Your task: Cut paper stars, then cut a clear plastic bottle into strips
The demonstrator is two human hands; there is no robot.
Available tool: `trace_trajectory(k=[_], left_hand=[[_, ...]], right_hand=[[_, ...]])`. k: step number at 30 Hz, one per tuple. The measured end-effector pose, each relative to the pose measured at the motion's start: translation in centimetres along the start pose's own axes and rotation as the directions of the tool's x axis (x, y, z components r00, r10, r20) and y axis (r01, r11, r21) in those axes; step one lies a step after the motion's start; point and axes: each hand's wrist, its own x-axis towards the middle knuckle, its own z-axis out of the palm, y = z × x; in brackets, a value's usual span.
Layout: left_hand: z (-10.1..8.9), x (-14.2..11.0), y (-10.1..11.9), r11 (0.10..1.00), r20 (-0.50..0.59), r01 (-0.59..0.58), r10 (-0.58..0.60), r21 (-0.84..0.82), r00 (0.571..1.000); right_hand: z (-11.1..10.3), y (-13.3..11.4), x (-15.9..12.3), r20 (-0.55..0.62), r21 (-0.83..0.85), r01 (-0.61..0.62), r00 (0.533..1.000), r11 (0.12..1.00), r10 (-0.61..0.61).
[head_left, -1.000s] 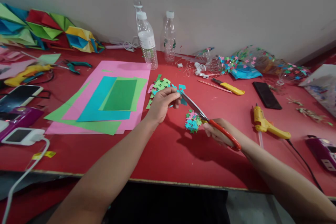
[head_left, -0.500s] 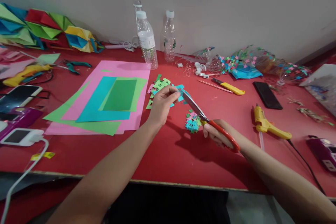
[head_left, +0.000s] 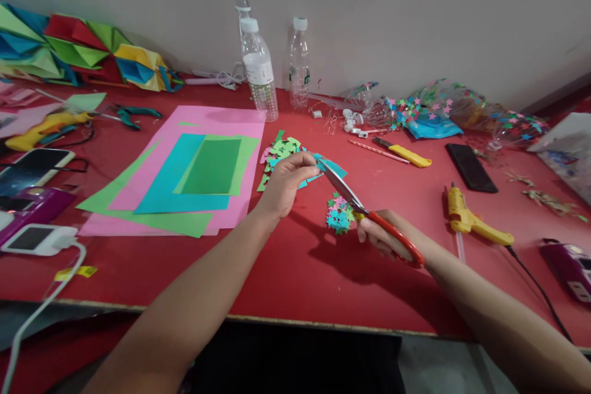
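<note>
Scissors [head_left: 354, 201] at blue paper [head_left: 334, 167] over the red worktop [head_left: 281, 280].
The left hand [head_left: 284, 183] pinches the paper by the blade tips; the right hand [head_left: 382, 237] grips the scissors' red handles. Cut stars [head_left: 338, 220] lie piled near the blades, scraps [head_left: 282, 148] just beyond the left hand, coloured sheets [head_left: 213, 167] to its left.

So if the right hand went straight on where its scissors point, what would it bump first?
Probably the left hand, with blue paper close by: the scissors in the right hand point that way. Depth is hard to judge, though.
</note>
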Motion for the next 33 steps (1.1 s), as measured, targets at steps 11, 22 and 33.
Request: trace_trajectory(k=[11, 22, 33], left_hand=[[0.0, 0.1, -0.1, 0.999, 0.019, 0.039, -0.039, -0.001, 0.999], [0.3, 0.0, -0.1, 0.996, -0.011, 0.052, -0.053, -0.076, 0.999], [3.5, -2.3, -1.3, 0.974, 0.096, 0.214, -0.206, -0.080, 0.974]], right_hand=[[0.3, 0.0, 0.0, -0.054, 0.038, -0.067, 0.996, 0.997, 0.069], [0.5, 0.3, 0.4, -0.090, 0.067, -0.088, 0.992, 0.994, 0.093], [0.4, 0.3, 0.9, -0.410, 0.130, 0.150, 0.908, 0.980, -0.084]])
